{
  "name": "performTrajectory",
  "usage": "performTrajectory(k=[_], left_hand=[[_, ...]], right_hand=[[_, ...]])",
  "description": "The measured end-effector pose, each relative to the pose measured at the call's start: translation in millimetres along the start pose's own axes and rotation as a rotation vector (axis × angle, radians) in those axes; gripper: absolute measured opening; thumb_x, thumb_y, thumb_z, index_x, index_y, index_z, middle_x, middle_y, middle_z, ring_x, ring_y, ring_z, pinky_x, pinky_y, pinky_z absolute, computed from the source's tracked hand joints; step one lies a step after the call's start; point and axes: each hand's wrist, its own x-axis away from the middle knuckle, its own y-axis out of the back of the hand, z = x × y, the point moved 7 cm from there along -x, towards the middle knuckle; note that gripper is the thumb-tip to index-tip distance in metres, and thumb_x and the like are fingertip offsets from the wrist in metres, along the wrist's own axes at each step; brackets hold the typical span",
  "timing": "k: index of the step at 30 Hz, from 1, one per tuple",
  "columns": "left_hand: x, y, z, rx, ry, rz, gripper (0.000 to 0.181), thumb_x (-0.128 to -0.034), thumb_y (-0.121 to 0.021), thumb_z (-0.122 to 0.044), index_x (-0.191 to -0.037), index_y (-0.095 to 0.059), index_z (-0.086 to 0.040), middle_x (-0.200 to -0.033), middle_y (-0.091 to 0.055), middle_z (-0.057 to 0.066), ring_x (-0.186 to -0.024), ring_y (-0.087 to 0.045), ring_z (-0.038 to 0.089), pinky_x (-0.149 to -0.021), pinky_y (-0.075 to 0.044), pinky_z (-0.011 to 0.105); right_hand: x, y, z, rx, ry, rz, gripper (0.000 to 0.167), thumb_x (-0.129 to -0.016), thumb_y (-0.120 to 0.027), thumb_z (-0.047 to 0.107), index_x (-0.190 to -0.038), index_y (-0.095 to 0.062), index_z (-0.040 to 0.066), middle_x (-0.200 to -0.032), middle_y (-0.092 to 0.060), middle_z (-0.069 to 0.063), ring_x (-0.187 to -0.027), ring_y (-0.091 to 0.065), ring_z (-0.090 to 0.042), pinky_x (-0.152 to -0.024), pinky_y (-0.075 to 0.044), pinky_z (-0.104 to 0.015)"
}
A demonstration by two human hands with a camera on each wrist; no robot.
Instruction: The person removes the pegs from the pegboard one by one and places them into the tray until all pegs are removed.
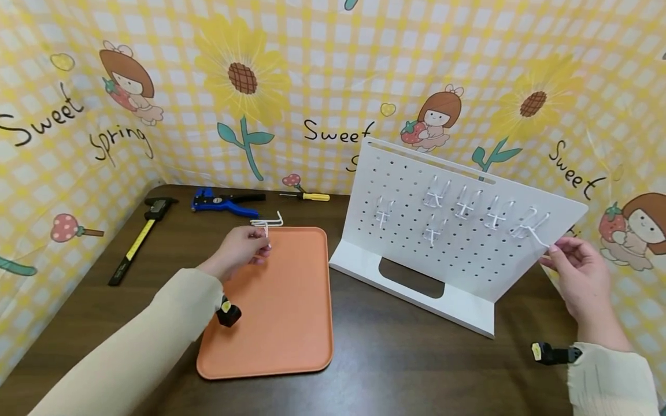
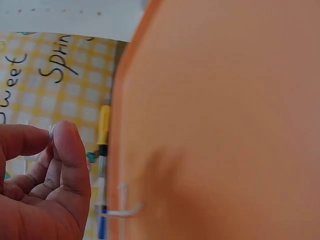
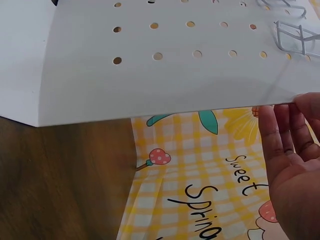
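My left hand (image 1: 240, 249) is over the far part of the orange tray (image 1: 296, 323), with thumb and forefinger pinching a small white wire hook (image 2: 51, 132), mostly hidden by the fingertips. Just beyond it, another white hook (image 1: 274, 222) lies at the tray's far rim. On the right stands a white pegboard (image 1: 387, 242) on an angled base. Several white wire hooks (image 1: 463, 205) hang from its holes. My right hand (image 1: 583, 277) grips the pegboard's right edge, thumb in front and fingers behind. The rightmost hook (image 1: 536, 234) sits near that thumb.
Behind the tray lie a blue wire stripper (image 1: 224, 202) and a yellow-handled screwdriver (image 1: 312, 197). A black and yellow caliper-like tool (image 1: 140, 234) is at the left on the brown table (image 1: 380, 370). A patterned yellow cloth (image 1: 322, 86) hangs close behind everything.
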Motion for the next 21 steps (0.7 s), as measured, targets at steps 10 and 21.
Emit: performTrajectory(k=[10,21], left_hand=[[-0.2,0.5,27.0,-0.059,0.026,0.016,0.018,-0.1064,-0.051,-0.004,-0.107,-0.059,0.012,-0.082,-0.066,0.009,-0.064,-0.061,0.009,-0.058,-0.056,0.024],[-0.9,-2.7,40.6,-0.030,0.124,0.022,0.019,-0.1069,-0.052,-0.006,-0.112,-0.057,0.012,-0.085,-0.066,0.009,-0.065,-0.062,0.010,-0.059,-0.057,0.024]], right_hand=[[0.4,-3,1,0.009,0.011,0.037,0.023,-0.100,-0.058,-0.009,-0.098,-0.066,0.012,-0.088,-0.065,0.004,-0.075,-0.068,-0.004,-0.069,-0.056,-0.014],[0.2,0,2,0.009,0.008,0.024,0.021,-0.100,-0.058,-0.008,-0.098,-0.066,0.011,-0.088,-0.064,0.003,-0.075,-0.068,-0.005,-0.068,-0.056,-0.014]])
